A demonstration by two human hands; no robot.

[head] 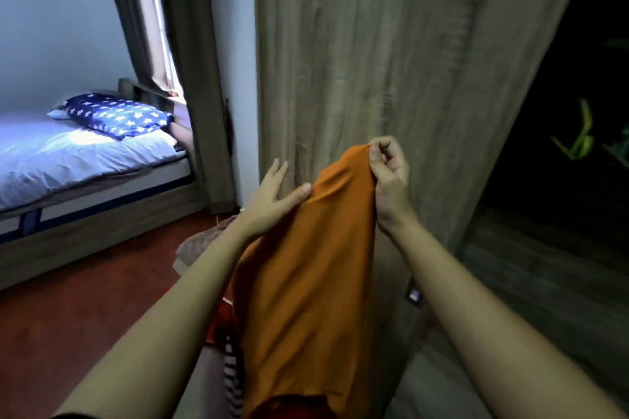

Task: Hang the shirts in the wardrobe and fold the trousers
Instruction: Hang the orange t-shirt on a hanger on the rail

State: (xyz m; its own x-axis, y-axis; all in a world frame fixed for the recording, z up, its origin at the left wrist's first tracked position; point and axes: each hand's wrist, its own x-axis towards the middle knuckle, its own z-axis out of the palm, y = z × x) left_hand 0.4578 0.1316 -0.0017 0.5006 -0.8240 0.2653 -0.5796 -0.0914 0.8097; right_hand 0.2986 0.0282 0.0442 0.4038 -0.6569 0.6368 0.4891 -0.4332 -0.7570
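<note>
An orange garment hangs in front of me, raised before the open wardrobe door. My right hand pinches its top edge with curled fingers. My left hand lies against the garment's left side, fingers straight and thumb pressed to the cloth. The garment's lower end drops out of view. Inside the dark wardrobe a green hanger shows faintly.
A red and striped heap of clothes lies below the orange garment, with a brownish cloth behind it. A bed with a starred blue pillow stands at the left, by a curtained window. The floor is reddish-brown.
</note>
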